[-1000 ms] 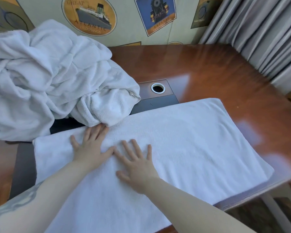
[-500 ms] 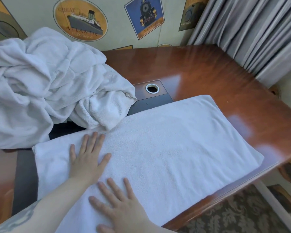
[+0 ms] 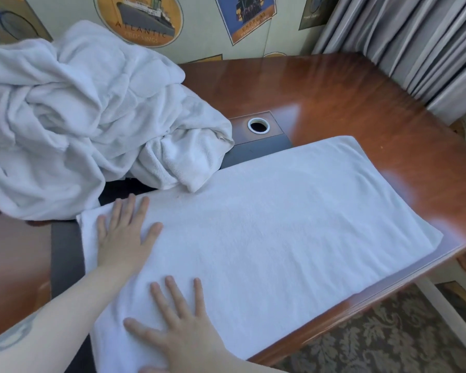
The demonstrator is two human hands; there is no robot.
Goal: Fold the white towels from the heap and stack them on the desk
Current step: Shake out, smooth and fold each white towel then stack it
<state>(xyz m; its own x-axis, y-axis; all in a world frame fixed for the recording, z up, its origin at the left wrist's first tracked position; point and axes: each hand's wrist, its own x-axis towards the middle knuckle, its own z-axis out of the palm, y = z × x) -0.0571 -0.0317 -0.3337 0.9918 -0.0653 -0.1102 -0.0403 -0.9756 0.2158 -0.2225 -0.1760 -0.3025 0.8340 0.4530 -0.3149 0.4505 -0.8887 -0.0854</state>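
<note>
A glossy reddish-brown wooden desk [image 3: 334, 98] fills the view, seen from above. Along its left and back-left side sits a large rumpled heap of white towels [image 3: 73, 125], its lower right fold spilling onto a dark inset panel [image 3: 256, 152] at the middle of the desk. A round cable hole with a pale ring [image 3: 258, 125] sits in that panel, just beside the heap's edge. Behind the desk, the wall carries travel-style posters [image 3: 140, 20], including an oval one of an ocean liner. Grey pleated curtains [image 3: 414, 44] hang past the back right corner. Patterned carpet [image 3: 374, 340] shows below the front edge.

A folded white towel [image 3: 267, 224] lies flat along the front edge of the desk, reaching from near the left side toward the right corner. The heap's fold touches its back edge.

The left hand [image 3: 121, 238] rests palm down on the towel's back left corner, fingers straight and slightly spread, thumb out to the right. The right hand [image 3: 178, 332] lies palm down on the towel's near left end, at the front edge, fingers spread and straight. Both forearms enter from the lower left.
</note>
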